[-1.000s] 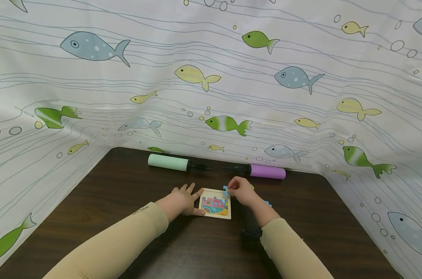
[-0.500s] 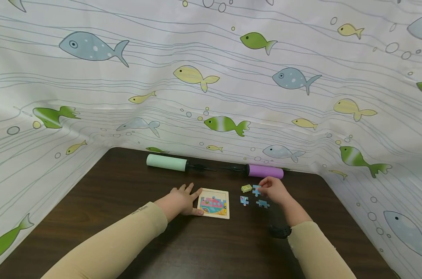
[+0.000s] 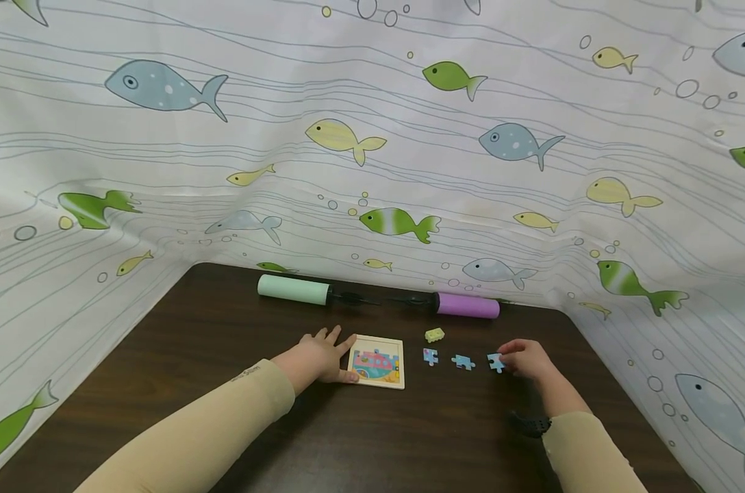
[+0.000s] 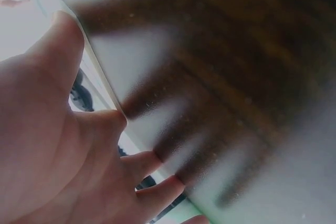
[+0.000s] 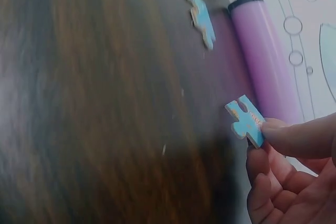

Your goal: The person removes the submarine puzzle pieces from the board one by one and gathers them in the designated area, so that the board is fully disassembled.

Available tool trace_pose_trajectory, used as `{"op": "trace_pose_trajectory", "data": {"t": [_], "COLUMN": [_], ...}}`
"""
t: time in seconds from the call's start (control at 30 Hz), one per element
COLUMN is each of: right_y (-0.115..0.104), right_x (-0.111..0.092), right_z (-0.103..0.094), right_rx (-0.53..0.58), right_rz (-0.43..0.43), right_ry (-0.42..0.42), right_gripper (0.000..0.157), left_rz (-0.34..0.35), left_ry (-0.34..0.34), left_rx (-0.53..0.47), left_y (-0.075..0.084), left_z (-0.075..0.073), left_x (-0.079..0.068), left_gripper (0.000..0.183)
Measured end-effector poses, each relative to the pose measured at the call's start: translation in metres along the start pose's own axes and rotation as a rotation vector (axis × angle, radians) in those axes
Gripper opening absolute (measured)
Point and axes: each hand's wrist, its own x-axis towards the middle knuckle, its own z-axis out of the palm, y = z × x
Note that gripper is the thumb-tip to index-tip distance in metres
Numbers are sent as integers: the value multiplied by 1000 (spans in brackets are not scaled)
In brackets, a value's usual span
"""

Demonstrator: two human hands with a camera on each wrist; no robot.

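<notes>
My right hand (image 3: 528, 359) pinches a light-blue jigsaw piece (image 3: 496, 362) between thumb and fingers, at the right end of a row of loose pieces. The right wrist view shows this jigsaw piece (image 5: 245, 120) close up, with its knobs sticking out from the grip. My left hand (image 3: 319, 355) has its fingers spread, thumb and index fingertip at the left edge of a wooden puzzle tray (image 3: 400, 381). Pink, blue and orange pieces fill the tray's lower part; its upper strip shows bare wood. Two more blue jigsaw pieces, one (image 3: 431, 356) nearer the tray and another (image 3: 463, 362), lie on the table.
A small pale-yellow toy brick (image 3: 435, 335) lies behind the loose pieces. Along the back of the dark wooden table (image 3: 372, 438) are a mint-green hand pump (image 3: 294, 289) and a purple one (image 3: 468, 305). A fish-patterned curtain (image 3: 323, 185) surrounds the table's back and sides.
My right hand went from the tray's upper right corner out to the right with the jigsaw piece, ending right of the other loose pieces. My left hand stays at the tray.
</notes>
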Motion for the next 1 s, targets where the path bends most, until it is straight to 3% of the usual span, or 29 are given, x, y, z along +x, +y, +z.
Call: {"op": "trace_pose_trajectory", "data": {"t": [0.23,0.7,1.0], "right_y": [9,5,-22], "right_x": [1,1,3], "right_z": [-5,2,16], "right_rx": [5,19,19], "right_rz": [44,64,-45], "right_ry": [11,38,4], "right_gripper": [17,22,23], "left_rz": [3,1,1], "left_ry": [6,-4,-2], "left_rx": [-9,-4,-6], "left_y": [0,2,1], "left_z": [-2,-5,-4], "left_x": [-1,-6,-5], "left_gripper": [91,90,91]}}
